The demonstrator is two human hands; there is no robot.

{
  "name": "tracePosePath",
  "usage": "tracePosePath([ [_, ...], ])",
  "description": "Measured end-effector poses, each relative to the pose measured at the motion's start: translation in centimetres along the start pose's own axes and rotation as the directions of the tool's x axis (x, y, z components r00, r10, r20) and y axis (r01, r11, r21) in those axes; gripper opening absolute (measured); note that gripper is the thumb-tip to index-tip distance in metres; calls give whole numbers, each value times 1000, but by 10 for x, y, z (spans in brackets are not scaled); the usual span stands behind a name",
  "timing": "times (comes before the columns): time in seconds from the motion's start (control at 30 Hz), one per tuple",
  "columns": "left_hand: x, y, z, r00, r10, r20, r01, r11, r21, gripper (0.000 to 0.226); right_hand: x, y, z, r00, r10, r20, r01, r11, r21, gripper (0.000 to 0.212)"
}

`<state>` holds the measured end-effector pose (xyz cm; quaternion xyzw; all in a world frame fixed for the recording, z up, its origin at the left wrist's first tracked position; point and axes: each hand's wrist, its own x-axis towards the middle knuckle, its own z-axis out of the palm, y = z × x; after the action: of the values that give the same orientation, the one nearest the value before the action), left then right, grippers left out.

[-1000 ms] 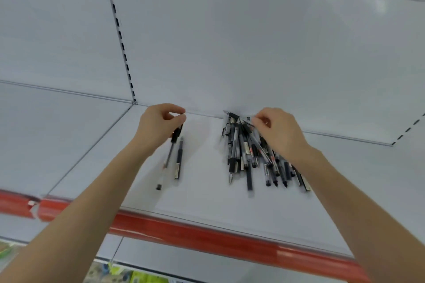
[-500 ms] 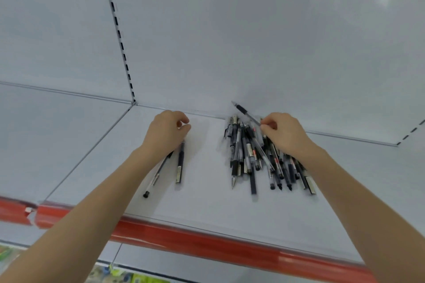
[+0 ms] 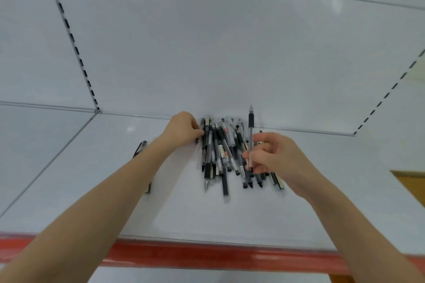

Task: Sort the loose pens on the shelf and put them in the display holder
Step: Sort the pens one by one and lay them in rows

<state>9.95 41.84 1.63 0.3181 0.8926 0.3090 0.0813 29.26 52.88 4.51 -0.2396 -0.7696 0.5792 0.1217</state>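
Note:
A heap of several black and clear pens (image 3: 220, 156) lies on the white shelf (image 3: 92, 181) near the back wall. My right hand (image 3: 276, 158) is over the heap's right side and holds one clear pen with a black grip (image 3: 251, 131) upright, tip up. My left hand (image 3: 184, 128) touches the heap's left edge, fingers pinched on a black pen there (image 3: 203, 132). Two sorted pens lie to the left; one (image 3: 140, 148) shows beside my left forearm, the other is mostly hidden under it. No display holder is in view.
The shelf has a red front edge strip (image 3: 207, 257). A slotted upright (image 3: 73, 46) runs up the back wall at left, another at right (image 3: 388, 92). A brown-edged object (image 3: 411, 184) shows at the far right edge.
My left hand left the two pens at the left and moved right to the heap. My right hand lifted one pen clear of the heap and turned it upright.

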Motion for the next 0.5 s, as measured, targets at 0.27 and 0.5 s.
tracePosePath([
  [0.27,-34,8,-23,1000,16,-14,-21,849,-528,3,-14,-5,8,975,-185,-119,176,981,-88,19],
  [0.5,-78,15,-52,989,128,-76,-142,672,-726,17,-34,-13,10,900,-435,-32,411,870,-272,24],
])
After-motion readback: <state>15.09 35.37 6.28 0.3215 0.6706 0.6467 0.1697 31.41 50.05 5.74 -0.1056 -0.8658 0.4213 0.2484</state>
